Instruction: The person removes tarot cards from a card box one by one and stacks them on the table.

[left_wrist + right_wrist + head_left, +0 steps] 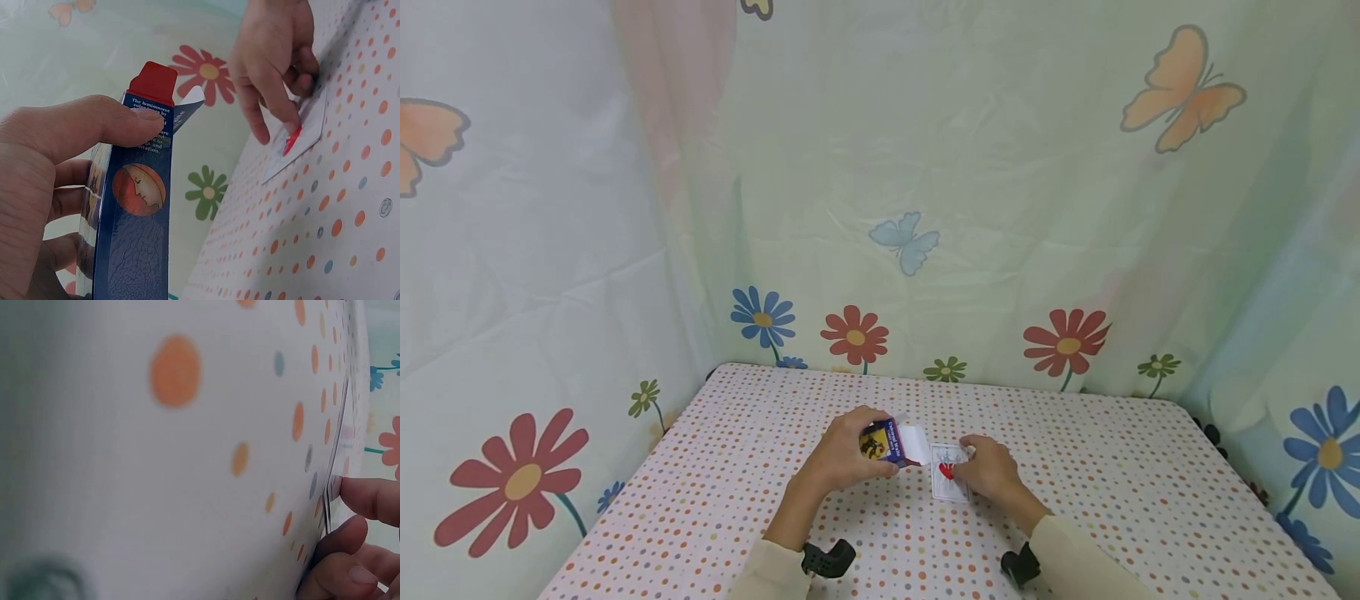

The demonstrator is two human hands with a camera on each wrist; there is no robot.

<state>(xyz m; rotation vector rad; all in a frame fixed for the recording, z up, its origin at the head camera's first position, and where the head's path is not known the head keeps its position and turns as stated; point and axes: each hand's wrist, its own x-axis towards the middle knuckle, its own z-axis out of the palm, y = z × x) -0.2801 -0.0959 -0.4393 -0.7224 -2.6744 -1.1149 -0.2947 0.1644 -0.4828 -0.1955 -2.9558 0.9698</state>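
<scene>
From where I stand, the small box (886,442) is up off the table (925,550), gripped in the left hand (850,450), thumb on one side and fingers curled round the other. Its open end points towards the cards (940,492), with a white flap (914,444) hanging out; whether anything sits inside, I can't tell.

The cards lie flat on the table, just beside the box but apart from it. The right hand (992,471) holds them narrowly, thumb on the top face by a red heart (946,472), other fingers at the edge. They're thin, white and rectangular.

The box is glossy dark blue card with crisp corners. Only the left wrist view shows its narrow side: pale lettering partly under the thumb, a round orange picture (139,190) below, and a red tab (153,82) standing up at the mouth. The right wrist view looks along the tabletop and shows several thin edges, so there's more than one card in the pile.

The table's cover is white with coloured dots. Behind hangs a softly creased curtain (1000,192), printed with flowers and butterflies. Both sleeves (775,571) are cream.
</scene>
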